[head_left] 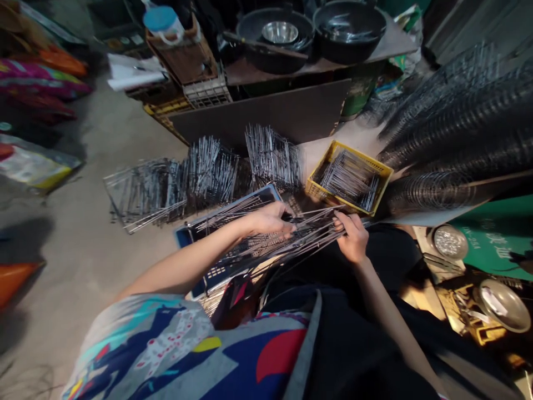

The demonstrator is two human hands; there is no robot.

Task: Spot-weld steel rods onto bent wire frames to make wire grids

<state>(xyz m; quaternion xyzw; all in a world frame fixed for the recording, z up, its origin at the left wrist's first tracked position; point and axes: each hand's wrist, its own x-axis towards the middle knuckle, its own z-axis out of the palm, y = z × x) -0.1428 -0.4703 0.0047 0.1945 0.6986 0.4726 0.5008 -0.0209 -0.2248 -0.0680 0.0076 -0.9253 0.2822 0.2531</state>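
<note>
At the blue crate (182, 238), thin metal rods (316, 232) in closed fingers of left hand (268, 219) and right hand (352, 236).

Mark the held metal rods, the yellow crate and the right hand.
Held metal rods (312, 239): head view, stretch between the hands.
Yellow crate (382, 191): head view, right-side rim.
Right hand (353, 238): head view, back of hand.

I am wearing a grey short-sleeved shirt (227, 375), its print displaying a large red, round-edged patch (281, 353). Left of that patch, a yellow shape (207, 344), navy blocks (244, 354) and a white, red-dotted motif (175, 341) are showing, with turquoise streaks (144, 305) running farther out; right of it, a grey strip (311, 341) is edging black cloth (366, 350).
</note>
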